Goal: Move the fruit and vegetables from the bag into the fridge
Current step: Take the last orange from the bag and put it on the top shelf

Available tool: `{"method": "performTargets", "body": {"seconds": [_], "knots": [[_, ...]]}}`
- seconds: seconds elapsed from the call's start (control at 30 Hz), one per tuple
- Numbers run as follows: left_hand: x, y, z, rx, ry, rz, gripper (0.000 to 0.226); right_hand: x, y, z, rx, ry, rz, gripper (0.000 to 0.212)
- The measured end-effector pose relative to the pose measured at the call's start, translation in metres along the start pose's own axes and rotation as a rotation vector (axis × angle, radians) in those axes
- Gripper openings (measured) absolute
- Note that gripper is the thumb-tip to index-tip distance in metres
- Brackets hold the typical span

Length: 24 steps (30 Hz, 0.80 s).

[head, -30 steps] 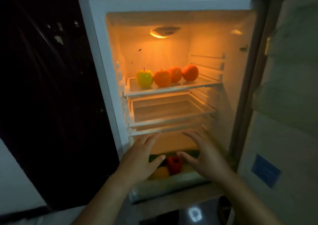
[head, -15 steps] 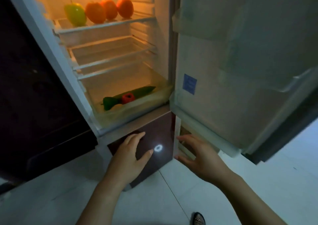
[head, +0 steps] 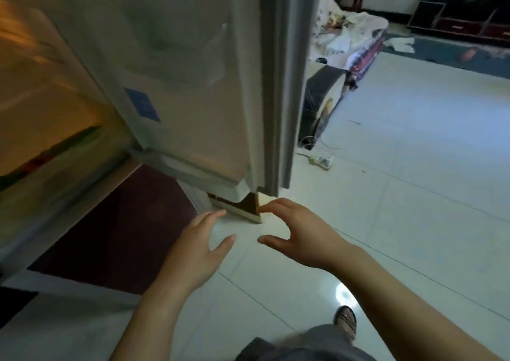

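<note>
Presently, left of the open fridge door [head: 179, 84], the lit cavity of the fridge [head: 41, 70] shows amber and badly blurred. Low in it, left of the door's bottom edge, the bottom drawer [head: 55, 186] holds smeared red and green shapes taken to be produce [head: 38, 163]; their number and kind cannot be told. The upper shelves fall outside the view, so their contents cannot be confirmed. Below and left of the door lies the dark maroon lower panel [head: 118, 236]. Beneath the door's lower edge the left hand [head: 198, 250] hangs over the floor [head: 414, 195], empty, with fingers straight and thumb spread wide. Just below the door's outer corner the right hand [head: 303, 236] is likewise empty, its fingers and thumb in a loose, wide curve around nothing. Well below the door, a sandalled foot [head: 346, 322] stands on the tiles. Right of the door lie a power strip [head: 321, 161], a dark round object [head: 323, 106] and, further back, a heap of cloth [head: 345, 34]. The bag is nowhere in view. Finding: at least part of the load is in the fridge; neither hand carries anything, and both are clear of the shelves. What is left in the bag cannot be established. With the door open, either a further fetch or the closing of the door appears outstanding.
</note>
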<state>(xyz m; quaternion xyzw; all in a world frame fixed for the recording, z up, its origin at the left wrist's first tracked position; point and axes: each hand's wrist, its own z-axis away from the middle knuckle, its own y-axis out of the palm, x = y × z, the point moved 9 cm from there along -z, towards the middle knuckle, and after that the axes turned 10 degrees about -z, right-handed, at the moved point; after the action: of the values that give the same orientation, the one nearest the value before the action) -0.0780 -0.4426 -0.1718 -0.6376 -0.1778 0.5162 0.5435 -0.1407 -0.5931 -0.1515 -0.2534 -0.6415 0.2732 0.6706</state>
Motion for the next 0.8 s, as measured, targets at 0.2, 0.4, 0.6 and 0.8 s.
{"method": "performTargets", "body": {"seconds": [0.2,0.4,0.6,0.8], "knots": [[-0.142,0.086,-0.077,0.095,0.08,0.049,0.049,-0.123,-0.126,0.033,-0.121,0.097,0.012,0.052],[-0.239,0.134,-0.143,0.142,0.082,0.071,0.048,-0.189,-0.208,0.037,-0.128,0.137,-0.027,0.049],[-0.238,0.136,-0.193,0.11,-0.025,0.07,0.048,-0.225,-0.243,0.001,-0.086,0.097,-0.056,0.048],[-0.23,0.132,-0.262,0.039,-0.078,0.086,0.047,-0.273,-0.244,-0.073,0.061,0.147,-0.047,0.047]]}}
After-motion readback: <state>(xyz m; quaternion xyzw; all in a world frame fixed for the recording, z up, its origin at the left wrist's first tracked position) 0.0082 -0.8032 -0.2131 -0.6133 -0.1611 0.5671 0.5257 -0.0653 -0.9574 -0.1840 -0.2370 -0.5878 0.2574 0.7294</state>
